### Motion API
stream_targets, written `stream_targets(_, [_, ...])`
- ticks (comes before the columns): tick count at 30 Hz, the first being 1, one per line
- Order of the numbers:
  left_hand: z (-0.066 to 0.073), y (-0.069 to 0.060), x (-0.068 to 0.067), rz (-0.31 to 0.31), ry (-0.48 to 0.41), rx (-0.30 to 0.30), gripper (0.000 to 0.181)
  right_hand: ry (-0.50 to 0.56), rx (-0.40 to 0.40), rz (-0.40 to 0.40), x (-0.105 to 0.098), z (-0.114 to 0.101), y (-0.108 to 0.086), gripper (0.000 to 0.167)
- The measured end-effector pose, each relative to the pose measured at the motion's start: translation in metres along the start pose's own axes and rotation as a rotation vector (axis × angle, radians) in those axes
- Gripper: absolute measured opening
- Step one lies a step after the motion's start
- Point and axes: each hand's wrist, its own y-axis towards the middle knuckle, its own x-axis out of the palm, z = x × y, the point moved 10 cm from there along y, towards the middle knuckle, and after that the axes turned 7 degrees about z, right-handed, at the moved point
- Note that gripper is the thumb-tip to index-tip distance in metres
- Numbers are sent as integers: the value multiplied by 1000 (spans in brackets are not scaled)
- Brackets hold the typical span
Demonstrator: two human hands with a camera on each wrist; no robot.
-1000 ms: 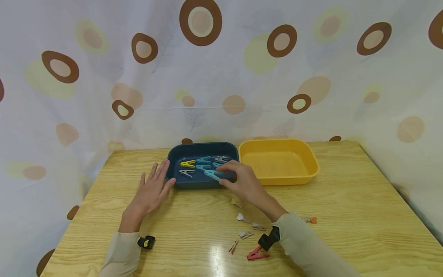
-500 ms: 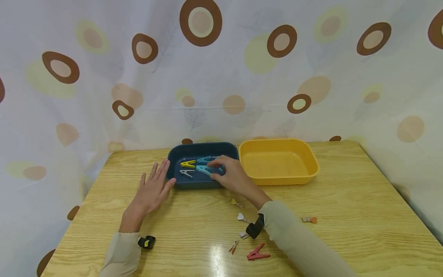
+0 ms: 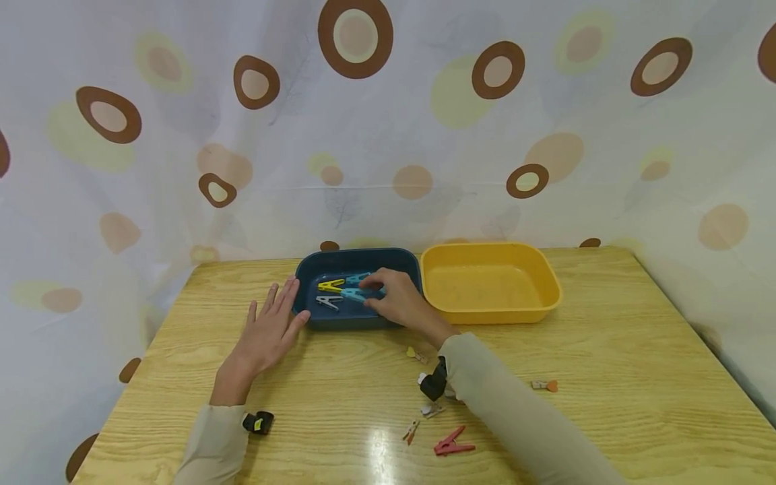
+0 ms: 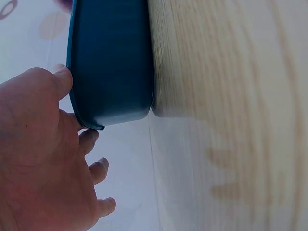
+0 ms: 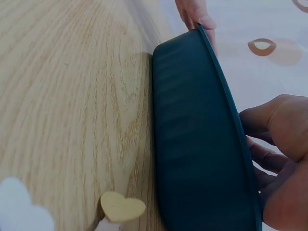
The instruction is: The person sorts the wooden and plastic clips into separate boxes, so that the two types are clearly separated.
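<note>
My right hand [image 3: 397,296] reaches over the near wall of the dark blue tray [image 3: 339,325], thumb and index finger pinching a light blue clothespin [image 3: 353,295] low inside it. Beside that lie a yellow clothespin [image 3: 330,285], a grey clothespin [image 3: 329,300] and another blue clothespin [image 3: 358,277]. The hand covers the tray's right part. At the tray's left end, my left hand [image 3: 267,337] rests with extended fingers against the rim. In the right wrist view, the tray's wall [image 5: 197,134] hides the fingertips and the clothespins.
A yellow tray [image 3: 491,316] stands right beside the blue one. Nearer on the wooden table lie a red clothespin [image 3: 453,442], a small wooden peg [image 3: 411,432], and heart-topped pegs, including an orange one [image 3: 545,385] and a yellow one [image 3: 416,354]. A patterned curtain hangs behind.
My right hand has moved left and slightly farther into the blue tray with the light blue clothespin, which now sits close to the yellow one. The left hand has stayed in place.
</note>
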Motion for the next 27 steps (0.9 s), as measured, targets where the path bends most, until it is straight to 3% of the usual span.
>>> stream_targets(9, [3, 0, -2, -2, -26, 12, 71, -62, 14, -49, 12, 4, 5, 25])
stream_targets(17, [1, 1, 0, 0, -19, 13, 71, -55, 53, -66, 16, 8, 8, 26])
stream_targets(27, [1, 0, -1, 6, -18, 12, 71, -33, 41, -66, 17, 7, 9, 30])
